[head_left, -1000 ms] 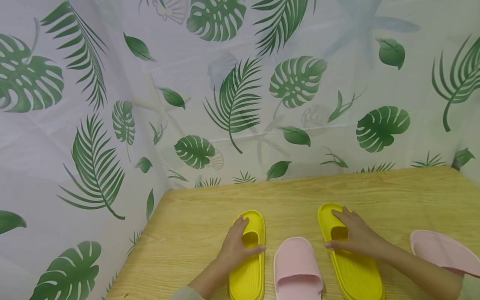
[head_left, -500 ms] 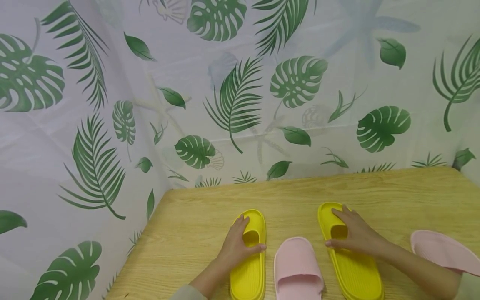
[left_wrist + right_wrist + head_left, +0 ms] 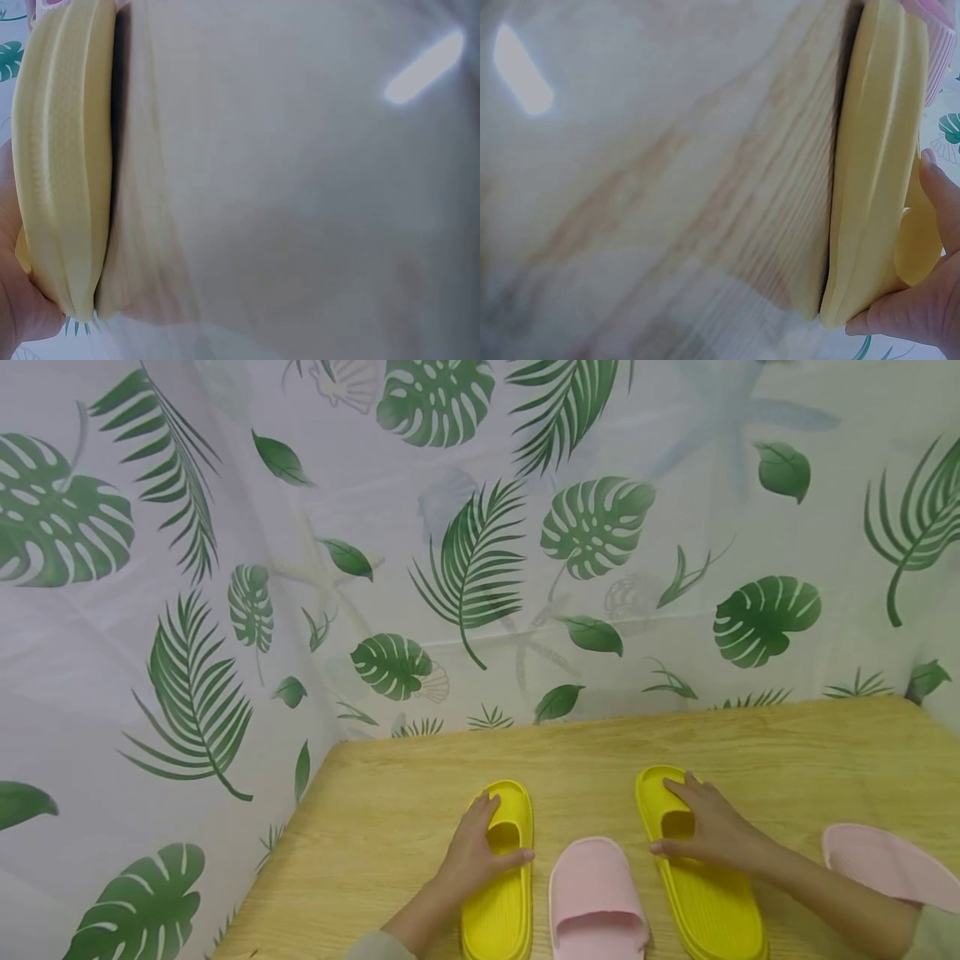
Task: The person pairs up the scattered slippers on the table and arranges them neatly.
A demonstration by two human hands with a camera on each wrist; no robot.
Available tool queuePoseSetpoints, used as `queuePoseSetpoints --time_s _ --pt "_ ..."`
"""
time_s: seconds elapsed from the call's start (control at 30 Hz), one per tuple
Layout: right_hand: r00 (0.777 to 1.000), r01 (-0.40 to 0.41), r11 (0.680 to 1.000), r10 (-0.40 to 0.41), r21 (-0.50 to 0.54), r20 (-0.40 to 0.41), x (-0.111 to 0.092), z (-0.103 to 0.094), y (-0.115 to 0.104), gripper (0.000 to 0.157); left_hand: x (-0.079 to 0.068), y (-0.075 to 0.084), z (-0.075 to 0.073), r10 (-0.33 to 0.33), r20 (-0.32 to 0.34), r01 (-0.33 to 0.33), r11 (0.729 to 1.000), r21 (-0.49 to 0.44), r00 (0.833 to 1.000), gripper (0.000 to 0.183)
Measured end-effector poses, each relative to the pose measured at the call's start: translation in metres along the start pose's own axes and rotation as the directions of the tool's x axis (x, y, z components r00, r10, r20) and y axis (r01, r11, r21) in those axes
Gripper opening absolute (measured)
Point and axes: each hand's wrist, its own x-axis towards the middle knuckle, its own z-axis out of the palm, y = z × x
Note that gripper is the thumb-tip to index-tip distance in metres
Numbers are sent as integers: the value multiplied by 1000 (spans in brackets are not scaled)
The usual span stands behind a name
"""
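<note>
In the head view two yellow slippers lie on the wooden table, toes pointing away from me. My left hand (image 3: 476, 852) holds the left yellow slipper (image 3: 497, 918) across its strap, fingers near the toe and thumb at the right edge. With my right hand (image 3: 716, 833) I grip the right yellow slipper (image 3: 712, 906); the thumb reaches its left edge and the fingertips rest at the toe. The left wrist view shows the left slipper's side (image 3: 64, 165) close up against the tabletop. Seen from the right wrist, the thumb and a finger span the right slipper (image 3: 874, 165).
A pink slipper (image 3: 596, 881) lies between the yellow pair. Another pink slipper (image 3: 885, 864) lies at the far right, partly behind my right forearm. A leaf-patterned curtain (image 3: 510, 610) closes off the table's (image 3: 405, 793) back and left sides.
</note>
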Motion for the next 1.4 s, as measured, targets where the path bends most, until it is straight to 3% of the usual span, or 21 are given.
queuePoseSetpoints --time_s 1.4 --pt "1000 25 1000 -25 -14 -1 7 -1 4 91 8 3 1 -24 3 24 1000 11 1000 91"
